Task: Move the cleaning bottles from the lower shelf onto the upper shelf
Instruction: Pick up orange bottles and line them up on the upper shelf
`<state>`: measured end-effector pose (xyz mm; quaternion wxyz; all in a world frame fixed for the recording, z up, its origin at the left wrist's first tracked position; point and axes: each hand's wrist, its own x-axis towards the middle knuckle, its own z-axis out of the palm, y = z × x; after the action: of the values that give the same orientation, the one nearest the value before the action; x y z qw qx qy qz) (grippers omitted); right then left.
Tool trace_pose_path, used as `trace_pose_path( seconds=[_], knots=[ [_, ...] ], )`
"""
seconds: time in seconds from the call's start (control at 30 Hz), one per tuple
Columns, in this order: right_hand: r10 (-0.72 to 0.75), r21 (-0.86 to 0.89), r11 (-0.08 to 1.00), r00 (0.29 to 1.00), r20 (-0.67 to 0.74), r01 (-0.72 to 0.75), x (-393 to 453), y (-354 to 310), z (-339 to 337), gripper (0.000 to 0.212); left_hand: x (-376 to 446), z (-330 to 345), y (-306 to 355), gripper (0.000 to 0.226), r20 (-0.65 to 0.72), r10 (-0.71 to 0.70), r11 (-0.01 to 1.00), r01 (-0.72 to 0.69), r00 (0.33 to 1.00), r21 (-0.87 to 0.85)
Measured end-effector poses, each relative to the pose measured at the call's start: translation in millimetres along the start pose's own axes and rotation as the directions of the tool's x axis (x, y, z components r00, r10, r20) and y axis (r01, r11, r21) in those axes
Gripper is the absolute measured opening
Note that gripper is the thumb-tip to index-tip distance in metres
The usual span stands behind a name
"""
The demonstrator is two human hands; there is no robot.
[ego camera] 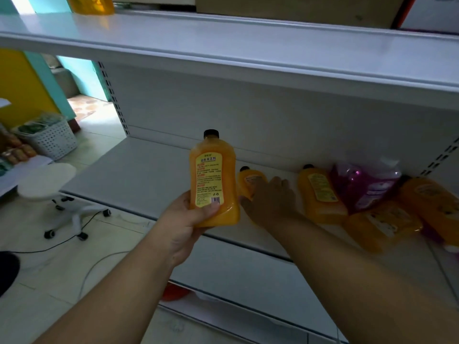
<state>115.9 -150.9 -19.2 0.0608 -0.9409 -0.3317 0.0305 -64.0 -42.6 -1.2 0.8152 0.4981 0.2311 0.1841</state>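
Observation:
My left hand (185, 223) grips an orange cleaning bottle (211, 177) with a black cap, upright, in front of the lower shelf (129, 175). My right hand (269, 202) reaches onto that shelf and covers the lower part of a second orange bottle (249, 181) lying there; whether the fingers close on it is hidden. More orange bottles lie to the right: one (320, 194) beside my wrist, another (382, 225) near the front edge, a third (432, 207) at far right. A purple refill pouch (367, 184) lies among them. The white upper shelf (223, 48) runs across the top.
An orange pouch (90, 4) and a cardboard box (298, 8) stand on a shelf above the upper one. To the left are a white rolling stool (49, 182), a white basket (53, 140) and cables on the tiled floor. A lower shelf (248, 276) sits beneath.

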Motion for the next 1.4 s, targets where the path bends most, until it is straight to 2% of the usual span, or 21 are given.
trace_pose_path(
  seconds=[0.07, 0.2, 0.33, 0.4, 0.5, 0.63, 0.7, 0.8, 0.83, 0.9, 1.0, 1.07, 1.17, 1.3, 1.4],
  knots=[
    [0.035, 0.054, 0.998, 0.997, 0.066, -0.039, 5, -8, -3, 0.077, -2, -6, 2, 0.067, 0.027, 0.0, 1.0, 0.0, 1.0, -0.016],
    [0.128, 0.161, 0.973, 0.967, 0.22, -0.166, 21, -14, -12, 0.103, -9, -14, 3, 0.073, 0.07, -0.01, 0.998, 0.014, 0.997, -0.059],
    [0.091, 0.174, 0.973, 0.948, 0.304, -0.149, 26, -14, -15, 0.1, -18, -21, 8, 0.102, 0.118, -0.022, 0.99, 0.037, 0.993, -0.133],
    [0.098, 0.197, 0.966, 0.942, 0.322, -0.167, 23, -13, -13, 0.102, -22, -21, 10, 0.113, 0.114, -0.037, 0.977, 0.06, 0.993, -0.205],
    [0.141, 0.33, 0.909, 0.934, 0.329, -0.253, 12, -9, -10, 0.117, -28, -19, 13, 0.127, 0.105, -0.09, 0.95, 0.117, 0.99, -0.289],
    [0.187, 0.529, 0.793, 0.947, 0.262, -0.302, -11, -1, -19, 0.121, -38, -14, 14, 0.134, 0.197, -0.117, 0.908, 0.185, 0.973, -0.375],
    [0.233, 0.652, 0.683, 0.944, 0.234, -0.33, -29, 4, -29, 0.112, -42, -8, 14, 0.134, 0.235, -0.112, 0.899, 0.199, 0.966, -0.39],
    [0.254, 0.808, 0.5, 0.945, 0.207, -0.312, -57, 21, -40, 0.066, -49, 8, 12, 0.13, 0.271, -0.119, 0.905, 0.217, 0.955, -0.367],
    [0.251, 0.84, 0.451, 0.946, 0.205, -0.302, -68, 28, -45, 0.059, -52, 15, 11, 0.127, 0.292, -0.127, 0.905, 0.231, 0.948, -0.356],
    [0.249, 0.878, 0.397, 0.952, 0.177, -0.267, -89, 44, -52, 0.06, -59, 31, 6, 0.119, 0.36, -0.14, 0.895, 0.273, 0.922, -0.353],
    [0.26, 0.922, 0.333, 0.959, 0.111, -0.197, -122, 75, -58, 0.042, -72, 57, -4, 0.097, 0.506, -0.125, 0.865, 0.343, 0.854, -0.366],
    [0.278, 0.951, 0.233, 0.951, 0.137, -0.205, -148, 102, -61, 0.033, -78, 80, -13, 0.084, 0.593, -0.147, 0.84, 0.416, 0.792, -0.348],
    [0.327, 0.966, 0.103, 0.926, 0.191, -0.236, -194, 152, -68, 0.037, -89, 124, -32, 0.064, 0.654, -0.252, 0.837, 0.5, 0.713, -0.223],
    [0.452, 0.976, 0.039, 0.875, 0.174, -0.214, -272, 228, -80, 0.035, -118, 206, -69, 0.104, 0.68, -0.285, 0.874, 0.475, 0.676, -0.106],
    [0.548, 0.985, 0.03, 0.827, 0.127, -0.172, -338, 289, -89, 0.048, -147, 275, -105, 0.112, 0.683, -0.301, 0.898, 0.438, 0.665, -0.03]
  ],
)
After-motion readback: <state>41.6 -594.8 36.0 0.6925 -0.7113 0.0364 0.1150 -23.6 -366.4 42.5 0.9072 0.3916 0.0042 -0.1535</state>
